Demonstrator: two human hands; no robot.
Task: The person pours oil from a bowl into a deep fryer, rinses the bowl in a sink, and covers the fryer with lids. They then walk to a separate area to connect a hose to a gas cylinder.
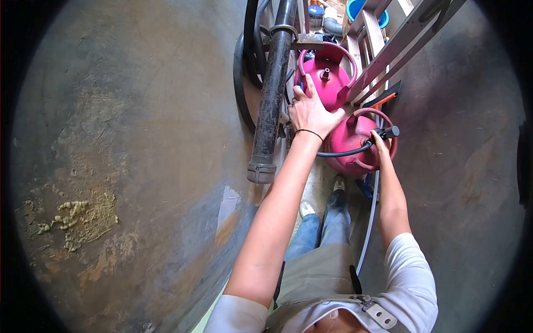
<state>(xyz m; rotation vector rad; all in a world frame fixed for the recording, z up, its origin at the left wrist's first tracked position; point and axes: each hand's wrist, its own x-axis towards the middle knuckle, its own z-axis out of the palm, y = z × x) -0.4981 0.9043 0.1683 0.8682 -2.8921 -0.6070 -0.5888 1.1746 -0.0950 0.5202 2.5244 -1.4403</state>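
Note:
Two pinkish-red gas cylinders stand one behind the other. My left hand [312, 115], a thin dark band at its wrist, reaches over the far gas cylinder [336, 89] with index finger and thumb spread. Its fingertips overlap the near side of that cylinder's collar, and a small valve [326, 72] sticks up bare in the middle. At the near gas cylinder [347, 136], my right hand [380, 143] is closed around a dark gas regulator [391, 132] inside the collar. A black hose [344, 153] runs from the regulator to the left, passing behind my left forearm.
A thick dark pipe [271, 105] and black hoses [239, 83] hang close on my left. Ladders [383, 50] lean at the right of the cylinders, near an orange-handled tool [384, 101]. A blue bucket [383, 19] sits farther back. Stained walls flank the narrow passage.

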